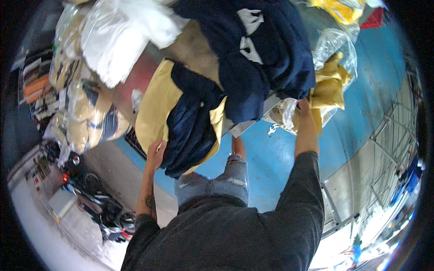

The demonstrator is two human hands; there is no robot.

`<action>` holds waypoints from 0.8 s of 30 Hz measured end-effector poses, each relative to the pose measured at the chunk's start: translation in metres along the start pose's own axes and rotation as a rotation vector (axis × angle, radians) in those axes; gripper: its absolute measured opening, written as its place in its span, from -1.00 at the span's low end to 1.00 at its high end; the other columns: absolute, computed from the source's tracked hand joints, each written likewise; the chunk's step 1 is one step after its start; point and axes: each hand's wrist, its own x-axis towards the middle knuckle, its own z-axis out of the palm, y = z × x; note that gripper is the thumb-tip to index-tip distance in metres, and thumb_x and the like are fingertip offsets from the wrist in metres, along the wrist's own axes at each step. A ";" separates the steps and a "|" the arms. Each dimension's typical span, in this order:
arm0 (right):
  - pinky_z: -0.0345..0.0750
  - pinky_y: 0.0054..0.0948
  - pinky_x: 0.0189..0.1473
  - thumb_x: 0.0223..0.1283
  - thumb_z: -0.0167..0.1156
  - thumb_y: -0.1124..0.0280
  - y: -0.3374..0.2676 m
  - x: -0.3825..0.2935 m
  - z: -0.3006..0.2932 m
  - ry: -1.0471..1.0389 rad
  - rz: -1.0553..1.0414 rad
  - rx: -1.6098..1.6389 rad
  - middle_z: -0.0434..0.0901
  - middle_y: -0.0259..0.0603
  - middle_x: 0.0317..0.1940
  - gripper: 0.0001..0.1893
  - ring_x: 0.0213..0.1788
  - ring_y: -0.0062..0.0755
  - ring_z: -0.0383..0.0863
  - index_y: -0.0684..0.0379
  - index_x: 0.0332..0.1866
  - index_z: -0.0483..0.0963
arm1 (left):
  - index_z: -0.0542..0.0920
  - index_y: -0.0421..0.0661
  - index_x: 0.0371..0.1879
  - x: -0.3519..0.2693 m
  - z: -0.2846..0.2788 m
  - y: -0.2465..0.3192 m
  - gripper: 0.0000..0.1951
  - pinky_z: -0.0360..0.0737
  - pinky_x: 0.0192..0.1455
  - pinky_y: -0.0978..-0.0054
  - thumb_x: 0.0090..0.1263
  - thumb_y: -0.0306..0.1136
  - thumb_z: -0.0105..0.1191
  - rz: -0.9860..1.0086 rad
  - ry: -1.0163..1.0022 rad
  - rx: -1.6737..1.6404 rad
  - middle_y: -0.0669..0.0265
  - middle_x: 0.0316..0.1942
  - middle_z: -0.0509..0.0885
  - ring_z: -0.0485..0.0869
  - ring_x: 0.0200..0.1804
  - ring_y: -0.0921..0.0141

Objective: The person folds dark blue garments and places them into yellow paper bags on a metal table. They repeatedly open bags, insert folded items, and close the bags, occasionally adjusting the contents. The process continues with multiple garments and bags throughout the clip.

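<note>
My left hand [157,152] grips the edge of a navy and yellow garment [196,118], which hangs over the near edge of the table. Its fingers are closed on the yellow fabric. At the table's right edge, my right hand [304,104] reaches in between a pile of navy garments [281,50] and some yellow fabric [329,89]. Its fingers are hidden there, so its hold does not show. White patches [251,50] lie on the navy pile.
White fabric in clear plastic [115,44] covers the table's far left. Plastic-wrapped garment bundles [91,122] stand left of it. A clear plastic bag [335,47] hangs at the right over the blue floor [376,67]. Motorcycles [105,206] stand lower left, metal frames [386,135] at the right.
</note>
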 end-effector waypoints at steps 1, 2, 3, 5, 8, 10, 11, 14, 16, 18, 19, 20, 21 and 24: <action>0.48 -0.20 0.30 0.37 0.21 0.11 -0.001 -0.008 -0.014 -0.020 0.030 0.263 0.69 -0.11 0.10 -0.51 0.24 -0.21 0.60 0.29 0.21 0.56 | 0.54 -0.28 -0.37 0.004 -0.004 -0.005 -0.69 0.42 -0.28 0.36 0.57 -0.28 0.10 0.067 -0.040 0.024 0.28 -0.59 0.42 0.43 -0.38 0.48; 0.48 -0.21 0.30 0.38 0.21 0.11 -0.008 -0.020 -0.033 -0.011 0.046 0.416 0.69 -0.12 0.10 -0.51 0.25 -0.22 0.60 0.30 0.20 0.57 | 0.53 -0.26 -0.39 0.003 -0.011 -0.010 -0.69 0.37 -0.32 0.39 0.57 -0.28 0.11 -0.004 -0.093 -0.009 0.36 -0.58 0.38 0.38 -0.40 0.51; 0.47 -0.22 0.31 0.38 0.22 0.11 -0.024 -0.036 -0.047 0.038 0.116 0.550 0.70 -0.12 0.10 -0.51 0.25 -0.23 0.60 0.31 0.19 0.58 | 0.51 -0.24 -0.41 0.004 -0.016 -0.016 -0.69 0.31 -0.35 0.42 0.57 -0.28 0.11 -0.064 -0.146 -0.045 0.43 -0.58 0.34 0.33 -0.41 0.54; 0.51 -0.26 0.25 0.40 0.21 0.23 -0.078 -0.082 -0.079 0.219 -0.113 0.333 0.71 -0.08 0.06 -0.62 0.19 -0.24 0.63 0.29 0.13 0.60 | 0.49 -0.20 -0.44 0.010 -0.025 -0.027 -0.69 0.22 -0.40 0.47 0.57 -0.28 0.11 -0.107 -0.220 -0.108 0.53 -0.56 0.28 0.25 -0.43 0.58; 0.61 -0.30 0.06 0.35 0.28 0.25 -0.194 -0.172 -0.095 0.716 -0.380 -0.002 0.73 -0.06 -0.08 -0.67 -0.03 -0.18 0.70 0.30 0.02 0.63 | 0.49 -0.19 -0.44 0.016 -0.030 -0.040 -0.71 0.22 -0.42 0.47 0.54 -0.30 0.13 0.002 -0.272 -0.135 0.50 -0.58 0.27 0.25 -0.45 0.58; 0.65 -0.29 -0.01 0.25 0.35 0.30 -0.270 -0.229 -0.057 0.753 -0.633 -0.101 0.74 -0.08 -0.14 -0.69 -0.11 -0.14 0.73 0.27 0.00 0.64 | 0.51 -0.21 -0.41 0.019 -0.025 -0.045 -0.74 0.29 -0.41 0.44 0.52 -0.32 0.13 0.029 -0.188 -0.154 0.40 -0.60 0.33 0.31 -0.47 0.52; 0.65 -0.27 0.00 0.18 0.39 0.36 -0.301 -0.257 -0.027 0.587 -0.733 -0.117 0.74 -0.09 -0.13 -0.69 -0.11 -0.12 0.74 0.23 0.01 0.64 | 0.53 -0.22 -0.40 0.021 -0.023 -0.048 -0.76 0.32 -0.40 0.43 0.51 -0.33 0.12 0.049 -0.162 -0.167 0.35 -0.62 0.36 0.34 -0.48 0.50; 0.59 -0.24 0.12 0.12 0.39 0.41 -0.371 -0.324 0.098 -0.256 -0.804 -0.061 0.69 -0.11 -0.02 -0.68 0.07 -0.12 0.68 0.08 0.02 0.64 | 0.56 -0.23 -0.35 0.031 -0.023 -0.058 -0.79 0.42 -0.36 0.33 0.48 -0.33 0.11 0.060 -0.107 0.017 0.14 -0.57 0.51 0.48 -0.49 0.33; 0.52 -0.12 0.23 0.15 0.33 0.37 -0.408 -0.336 0.174 -0.465 -1.240 -0.253 0.66 -0.13 0.02 -0.65 0.15 -0.04 0.60 0.14 0.07 0.59 | 0.59 -0.23 -0.32 0.047 -0.036 -0.064 -0.79 0.47 -0.32 0.26 0.46 -0.32 0.09 0.098 0.014 0.031 0.06 -0.50 0.60 0.57 -0.44 0.21; 0.47 -0.14 0.32 0.16 0.34 0.44 -0.428 -0.339 0.218 -0.540 -1.258 -0.382 0.60 -0.16 0.06 -0.68 0.25 -0.05 0.53 0.16 0.04 0.57 | 0.62 -0.22 -0.28 0.069 -0.069 -0.071 -0.78 0.52 -0.27 0.16 0.44 -0.30 0.07 0.168 0.162 0.139 0.00 -0.42 0.67 0.65 -0.35 0.07; 0.46 -0.14 0.34 0.16 0.33 0.44 -0.436 -0.335 0.232 -0.479 -1.352 -0.352 0.60 -0.15 0.07 -0.69 0.25 -0.05 0.52 0.17 0.03 0.56 | 0.64 -0.21 -0.26 0.083 -0.096 -0.073 -0.77 0.55 -0.22 0.10 0.43 -0.28 0.06 0.190 0.230 0.246 -0.03 -0.38 0.69 0.69 -0.29 -0.01; 0.45 -0.14 0.35 0.17 0.32 0.45 -0.443 -0.330 0.245 -0.458 -1.392 -0.385 0.59 -0.14 0.07 -0.70 0.26 -0.05 0.52 0.19 0.02 0.56 | 0.66 -0.15 -0.23 0.097 -0.118 -0.071 -0.81 0.57 -0.15 0.04 0.41 -0.30 0.05 0.168 0.379 0.315 -0.05 -0.31 0.70 0.69 -0.17 -0.06; 0.44 -0.14 0.37 0.18 0.31 0.45 -0.448 -0.326 0.256 -0.435 -1.425 -0.414 0.59 -0.14 0.08 -0.71 0.26 -0.05 0.52 0.20 0.01 0.55 | 0.67 -0.12 -0.19 0.114 -0.146 -0.067 -0.81 0.56 -0.09 0.05 0.41 -0.30 0.06 0.088 0.461 0.429 -0.06 -0.26 0.70 0.68 -0.14 -0.06; 0.40 -0.13 0.42 0.22 0.26 0.40 -0.463 -0.313 0.282 -0.509 -1.473 -0.508 0.56 -0.09 0.21 -0.63 0.35 -0.02 0.46 0.23 0.14 0.52 | 0.64 -0.12 -0.23 0.136 -0.210 -0.044 -0.85 0.54 -0.04 0.13 0.39 -0.30 0.13 0.266 1.116 0.601 0.04 -0.30 0.68 0.67 -0.19 0.01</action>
